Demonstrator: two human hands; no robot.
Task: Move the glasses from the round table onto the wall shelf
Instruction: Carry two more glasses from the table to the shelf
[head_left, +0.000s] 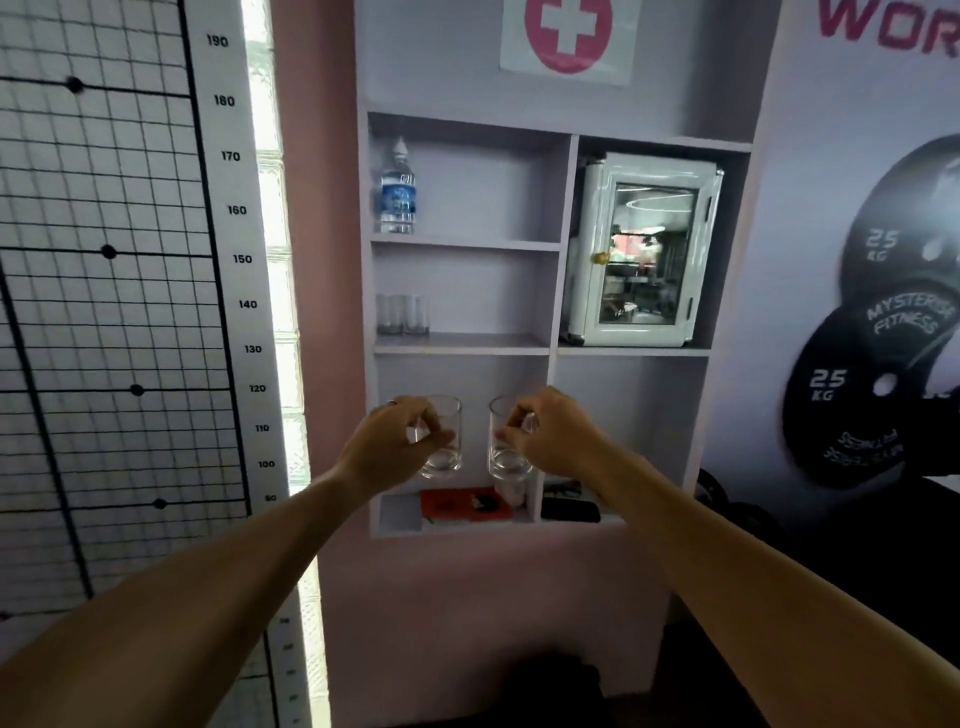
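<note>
Carrying step: left hand (395, 439) grips one glass (441, 441), right hand (550, 434) grips another glass (506, 447); next, probably lift both onto the wall shelf (462, 344).

lilac wall shelf (462, 344), clear glasses (402, 314), blue-labelled bottle (398, 189), perhaps orange-red box (465, 504).

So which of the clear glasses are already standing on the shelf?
The clear drinking glasses clustered at the left of the middle shelf compartment, below the water bottle. The other two are held in the left hand and right hand.
</note>
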